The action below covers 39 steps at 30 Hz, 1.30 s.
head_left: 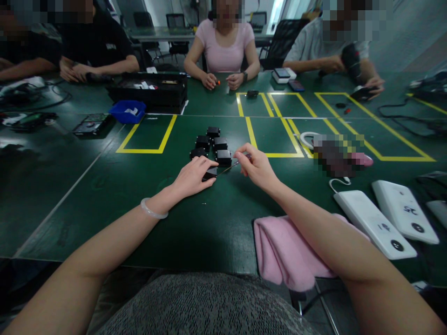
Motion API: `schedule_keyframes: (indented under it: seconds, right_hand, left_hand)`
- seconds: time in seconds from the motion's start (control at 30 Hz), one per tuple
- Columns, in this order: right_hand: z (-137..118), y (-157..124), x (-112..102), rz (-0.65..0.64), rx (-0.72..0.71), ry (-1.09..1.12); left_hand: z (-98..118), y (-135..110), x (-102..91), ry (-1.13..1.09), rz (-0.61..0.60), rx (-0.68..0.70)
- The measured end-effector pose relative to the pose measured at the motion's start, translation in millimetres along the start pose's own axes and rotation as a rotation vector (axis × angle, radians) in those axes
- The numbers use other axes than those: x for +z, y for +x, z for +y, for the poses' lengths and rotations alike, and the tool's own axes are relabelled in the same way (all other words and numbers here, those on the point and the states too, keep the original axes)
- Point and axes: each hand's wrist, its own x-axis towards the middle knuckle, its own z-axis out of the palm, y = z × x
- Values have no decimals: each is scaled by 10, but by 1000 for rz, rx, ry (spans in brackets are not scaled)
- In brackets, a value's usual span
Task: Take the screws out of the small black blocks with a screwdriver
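Observation:
Several small black boxes point(213, 131) stand grouped on the green table in front of me. My left hand point(193, 177) grips the nearest black box point(210, 174) between thumb and fingers, partly covering it. In my right hand point(256, 168) is a slim screwdriver point(228, 168), pinched by its handle, its thin metal shaft slanting down left. The tip reaches the right side of the held box; whether it touches is too small to tell. A tiny screw point(204, 203) lies on the table just below my left hand.
A pink cloth point(279, 246) lies under my right forearm, beside white power banks point(375, 223). Beyond the boxes stand a blue tray point(127, 111) and a black bin point(150, 95). Yellow tape point(139, 150) marks the table. Several people sit across, handling small items.

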Motion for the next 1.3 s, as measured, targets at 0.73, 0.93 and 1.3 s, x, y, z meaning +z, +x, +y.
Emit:
schedule_keyframes:
  seconds: [0.73,0.93,1.3]
  right_hand:
    - [-15,-14,-1,-16,-66,-7]
    - [-10,-12,10,12,-71,-3]
    - [-4,-14,12,9,-66,-3]
  left_hand:
    - [-21,1,25,17,27,23]
    - [-13,4,15,18,14,15]
    - [-11,2,10,9,11,10]
